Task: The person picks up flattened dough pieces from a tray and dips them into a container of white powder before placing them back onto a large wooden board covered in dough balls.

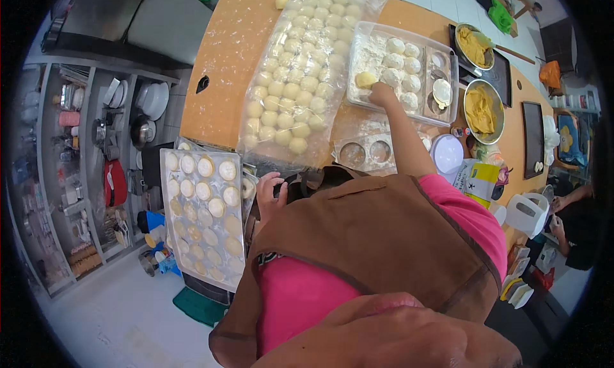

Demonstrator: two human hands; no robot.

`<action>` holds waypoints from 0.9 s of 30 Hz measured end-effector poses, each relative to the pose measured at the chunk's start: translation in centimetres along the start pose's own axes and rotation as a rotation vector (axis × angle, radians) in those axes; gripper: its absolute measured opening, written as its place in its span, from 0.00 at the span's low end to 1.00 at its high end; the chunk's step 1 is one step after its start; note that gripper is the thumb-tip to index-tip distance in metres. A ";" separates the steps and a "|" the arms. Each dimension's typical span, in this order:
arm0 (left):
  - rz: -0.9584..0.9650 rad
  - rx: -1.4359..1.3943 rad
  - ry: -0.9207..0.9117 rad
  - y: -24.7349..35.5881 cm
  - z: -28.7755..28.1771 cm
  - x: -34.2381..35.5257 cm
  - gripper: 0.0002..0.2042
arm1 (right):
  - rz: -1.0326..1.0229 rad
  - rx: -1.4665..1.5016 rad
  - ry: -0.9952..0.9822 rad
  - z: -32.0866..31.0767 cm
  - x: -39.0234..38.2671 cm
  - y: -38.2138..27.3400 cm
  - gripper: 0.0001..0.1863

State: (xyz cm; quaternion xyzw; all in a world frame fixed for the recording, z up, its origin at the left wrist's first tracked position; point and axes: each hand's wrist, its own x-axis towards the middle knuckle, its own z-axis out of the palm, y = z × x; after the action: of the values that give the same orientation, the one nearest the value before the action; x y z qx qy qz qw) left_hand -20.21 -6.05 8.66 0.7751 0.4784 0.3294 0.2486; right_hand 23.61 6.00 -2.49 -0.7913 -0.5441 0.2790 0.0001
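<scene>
My right hand reaches into a flour-dusted plastic tray with several white dough balls, its fingers curled down beside a pale yellow dough piece; what they hold is hidden. White rounds in a cutter lie at that tray's right side. My left hand is low by the table edge, fingers apart, beside a sheet of flattened dough rounds. Rows of dough balls lie under clear plastic between the two trays.
Two bowls of yellow filling and a dark tray stand at right. A perforated floury board, white lid and jug are nearby. Another person's arms show at far right, shelves at left.
</scene>
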 end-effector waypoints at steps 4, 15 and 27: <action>-0.051 0.035 0.055 -0.3 -0.9 -1.2 0.07 | -0.096 0.307 0.180 -1.5 -1.2 1.3 0.19; 0.001 0.032 0.006 0.0 -0.6 -0.4 0.09 | -0.303 0.193 0.312 0.4 1.2 -1.5 0.17; 0.023 -0.006 -0.012 -0.7 0.3 0.0 0.07 | -0.210 0.259 0.242 -1.7 -2.8 6.3 0.24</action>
State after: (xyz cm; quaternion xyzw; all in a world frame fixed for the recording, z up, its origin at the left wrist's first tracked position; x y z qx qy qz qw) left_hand -20.40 -5.80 8.03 0.7817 0.4670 0.3290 0.2501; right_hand 29.07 1.48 -1.74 -0.7513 -0.5792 0.2481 0.1962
